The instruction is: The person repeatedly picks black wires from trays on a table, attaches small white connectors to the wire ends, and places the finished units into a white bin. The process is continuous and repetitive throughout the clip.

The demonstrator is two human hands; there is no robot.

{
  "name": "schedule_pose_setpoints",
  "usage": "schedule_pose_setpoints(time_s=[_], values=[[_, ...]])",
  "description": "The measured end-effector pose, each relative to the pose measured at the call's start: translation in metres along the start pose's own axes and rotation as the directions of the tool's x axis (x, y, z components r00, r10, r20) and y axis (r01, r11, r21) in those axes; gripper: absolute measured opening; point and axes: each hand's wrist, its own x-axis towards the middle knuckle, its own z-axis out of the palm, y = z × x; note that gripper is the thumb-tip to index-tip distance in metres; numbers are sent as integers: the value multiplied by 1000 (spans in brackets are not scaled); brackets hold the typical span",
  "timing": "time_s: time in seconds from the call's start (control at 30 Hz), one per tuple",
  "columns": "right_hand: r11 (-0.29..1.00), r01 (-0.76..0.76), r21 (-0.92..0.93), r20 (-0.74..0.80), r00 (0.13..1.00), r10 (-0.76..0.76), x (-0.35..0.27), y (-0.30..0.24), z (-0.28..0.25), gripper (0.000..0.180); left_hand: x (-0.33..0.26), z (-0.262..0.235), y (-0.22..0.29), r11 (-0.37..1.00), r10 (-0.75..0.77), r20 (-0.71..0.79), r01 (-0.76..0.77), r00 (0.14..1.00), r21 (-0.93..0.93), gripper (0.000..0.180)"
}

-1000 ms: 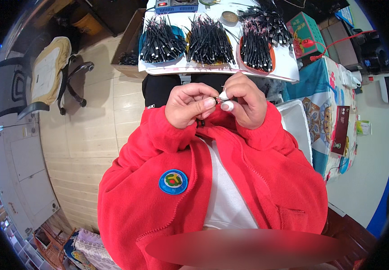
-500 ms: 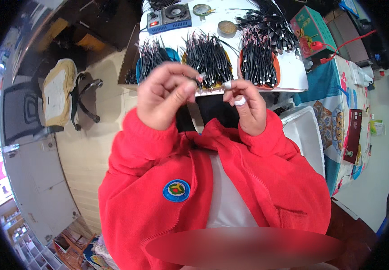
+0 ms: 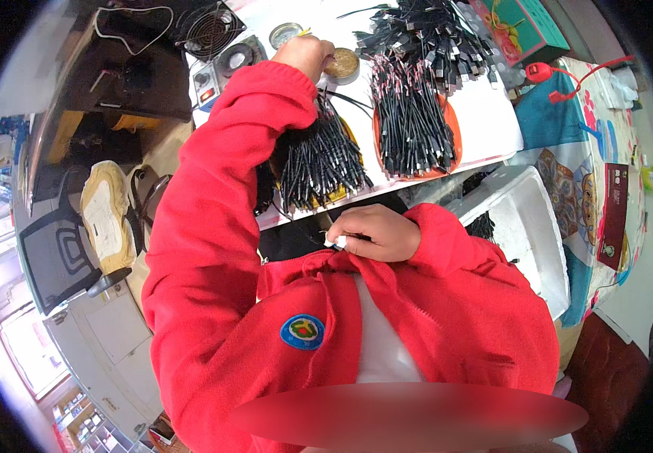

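My left hand (image 3: 305,57) reaches to the far part of the white table, at the left rim of a round tin (image 3: 343,66) with a brownish surface. Its fingers are curled in; their tips and anything in them are mostly hidden. Close to my chest, below the table's front edge, is my right hand (image 3: 379,232). White wraps cover its thumb tip and a fingertip, which are pressed together; what lies between them is too small to make out. Between the hands, black cables (image 3: 319,162) lie bundled in a yellow tray, partly under my left sleeve.
An orange tray (image 3: 454,140) holds another cable bundle, with loose black cables (image 3: 432,38) behind it. A small device with a knob (image 3: 204,78), a fan (image 3: 209,32) and a second round tin (image 3: 285,35) stand far left. A white foam box (image 3: 549,249) sits at right.
My left hand has moved away from the right hand, forward to the tin. My right hand has drawn back toward my chest. The view has shifted and turned.
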Motion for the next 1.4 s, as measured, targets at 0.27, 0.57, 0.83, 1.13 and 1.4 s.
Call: schedule_pose_setpoints(time_s=[0.27,0.57,0.83,1.13,1.4], values=[[1000,27,0,-42,999,-27,-2,19,-7,14,18,25,-1,999,-30,72,29,997,22,15],[999,27,23,-23,999,-27,-3,23,-8,14,20,26,6,997,-80,104,77,991,31,16],[999,8,-43,-49,999,-10,-5,23,-5,13,20,27,3,995,-96,90,94,991,17,16],[986,-99,-131,6,995,101,-9,16,3,13,-28,-44,-10,984,-169,-109,162,980,-69,13],[984,-119,-130,60,990,127,-3,15,11,12,-89,-87,-83,801,-591,-159,553,791,-228,13]])
